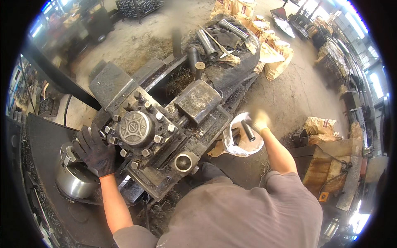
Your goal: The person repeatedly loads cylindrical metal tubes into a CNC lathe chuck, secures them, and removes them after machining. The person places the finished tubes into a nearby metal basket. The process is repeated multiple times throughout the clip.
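Note:
My left hand (95, 151) wears a dark work glove and lies palm down between the lathe's shiny round chuck (76, 182) and the bolted tool post (136, 128). Its fingers stretch out apart, and I cannot tell exactly what they rest on. To the right, my right hand (260, 120), in a pale glove, is smeared by motion at the rim of a white-lined sack (252, 148). A short metal tube (248, 130) slants over the sack's mouth beside this hand; whether the fingers touch it is unclear. Another dark tube (236, 137) shows inside the sack.
Metal tubes (206, 43) lie on the dark cloth-covered far end of the machine. Several paper sacks (277, 58) stand on the floor beyond. A worn cabinet (331, 165) with a sack on top stands at the right. Metal shavings litter the lathe bed (180, 80).

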Action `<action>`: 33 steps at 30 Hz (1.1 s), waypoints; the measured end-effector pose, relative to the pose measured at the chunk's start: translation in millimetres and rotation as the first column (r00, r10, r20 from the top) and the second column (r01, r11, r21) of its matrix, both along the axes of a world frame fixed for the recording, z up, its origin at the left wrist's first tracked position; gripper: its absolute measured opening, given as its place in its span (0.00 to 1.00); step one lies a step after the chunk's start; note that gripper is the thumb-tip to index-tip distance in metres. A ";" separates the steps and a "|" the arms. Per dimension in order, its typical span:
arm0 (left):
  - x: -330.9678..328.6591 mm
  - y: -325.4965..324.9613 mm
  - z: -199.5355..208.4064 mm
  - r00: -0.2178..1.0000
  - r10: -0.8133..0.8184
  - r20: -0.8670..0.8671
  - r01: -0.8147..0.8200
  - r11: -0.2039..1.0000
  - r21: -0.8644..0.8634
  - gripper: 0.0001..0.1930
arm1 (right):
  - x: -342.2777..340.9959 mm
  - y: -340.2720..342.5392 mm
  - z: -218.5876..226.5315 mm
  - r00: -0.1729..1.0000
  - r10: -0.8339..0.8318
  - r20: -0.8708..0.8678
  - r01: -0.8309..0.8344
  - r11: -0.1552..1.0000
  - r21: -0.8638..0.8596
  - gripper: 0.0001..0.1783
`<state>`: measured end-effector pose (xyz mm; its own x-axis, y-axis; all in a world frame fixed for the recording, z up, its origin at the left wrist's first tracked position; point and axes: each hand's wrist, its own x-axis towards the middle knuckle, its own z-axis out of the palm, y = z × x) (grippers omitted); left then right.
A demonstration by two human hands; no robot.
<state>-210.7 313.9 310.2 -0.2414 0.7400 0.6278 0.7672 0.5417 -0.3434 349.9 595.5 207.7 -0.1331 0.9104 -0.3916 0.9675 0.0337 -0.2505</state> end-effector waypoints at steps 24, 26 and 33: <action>186.3 -389.2 -187.5 0.575 -0.457 0.679 -0.812 -0.421 0.405 0.21 | -506.5 -4.3 169.6 -0.100 0.932 0.348 -0.988 -0.136 0.080 0.16; 188.5 -403.1 -167.5 0.578 -0.563 0.591 -0.815 -0.433 0.385 0.23 | -506.5 8.9 146.6 -0.047 0.987 0.151 -0.995 -0.059 0.075 0.19; 188.9 -433.3 -144.4 0.374 -0.758 0.535 -0.928 -0.299 0.224 0.24 | -583.2 -45.5 143.4 -0.083 0.952 -0.296 -0.966 -0.149 -0.209 0.29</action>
